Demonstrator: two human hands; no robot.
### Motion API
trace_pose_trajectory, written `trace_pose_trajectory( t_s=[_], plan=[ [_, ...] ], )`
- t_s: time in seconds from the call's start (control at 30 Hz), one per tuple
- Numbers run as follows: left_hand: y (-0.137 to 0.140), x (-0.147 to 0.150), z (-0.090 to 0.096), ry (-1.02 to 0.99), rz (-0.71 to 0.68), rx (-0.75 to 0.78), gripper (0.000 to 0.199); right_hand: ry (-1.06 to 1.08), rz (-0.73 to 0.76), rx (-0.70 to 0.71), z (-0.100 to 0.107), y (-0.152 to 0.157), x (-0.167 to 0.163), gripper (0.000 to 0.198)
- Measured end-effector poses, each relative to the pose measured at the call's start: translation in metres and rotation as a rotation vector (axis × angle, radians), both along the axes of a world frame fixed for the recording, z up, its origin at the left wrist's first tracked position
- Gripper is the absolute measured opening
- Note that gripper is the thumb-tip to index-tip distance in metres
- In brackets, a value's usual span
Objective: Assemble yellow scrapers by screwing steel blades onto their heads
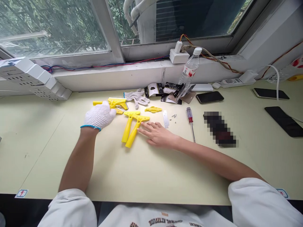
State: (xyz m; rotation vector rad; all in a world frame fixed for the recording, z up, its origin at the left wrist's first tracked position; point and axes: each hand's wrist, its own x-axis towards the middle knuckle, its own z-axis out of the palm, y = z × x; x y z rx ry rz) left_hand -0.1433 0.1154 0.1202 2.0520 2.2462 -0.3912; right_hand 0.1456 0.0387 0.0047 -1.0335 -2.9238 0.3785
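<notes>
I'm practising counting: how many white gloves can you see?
2. One glove is worn on the left hand; the other glove lies on the table, left of the black packaging. Any underneath would be hidden.

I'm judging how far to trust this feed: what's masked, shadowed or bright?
Head view: pixel blocks cover a dark item right of the screwdriver; a soft shadow darkens the table below the yellow tools; daylight pales the left windowpane.
</notes>
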Motion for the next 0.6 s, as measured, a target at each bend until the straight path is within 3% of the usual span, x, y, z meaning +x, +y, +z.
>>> trace_pose_trajectory(
  t_s=[0.17, 0.23, 0.3, 0.43, 0.53, 0.6],
  plan=[
    [-0.018, 0.029, 0.002, -0.056, -0.169, -0.002, 0.037, -0.007, 0.047, -0.015, 0.023, 0.009, 0.004, 0.07],
    [-0.029, 0.041, 0.004, -0.082, -0.278, 0.015, 0.037, -0.012, -0.044, -0.058, 0.043, 0.02, 0.018, 0.053],
    [-0.042, 0.054, 0.005, -0.112, -0.396, 0.004, 0.033, -0.026, -0.221, -0.089, 0.064, 0.031, 0.038, 0.039],
    [-0.066, 0.089, -0.006, -0.19, -0.578, -0.085, 0.024, -0.092, -0.602, -0.059, 0.088, 0.05, 0.081, 0.04],
    [-0.079, 0.113, -0.028, -0.255, -0.681, -0.136, 0.02, -0.261, -1.067, -0.024, 0.082, 0.058, 0.109, 0.053],
    [-0.084, 0.123, -0.045, -0.293, -0.731, -0.178, 0.021, -0.321, -1.181, -0.072, 0.07, 0.063, 0.123, 0.062]
  ],
)
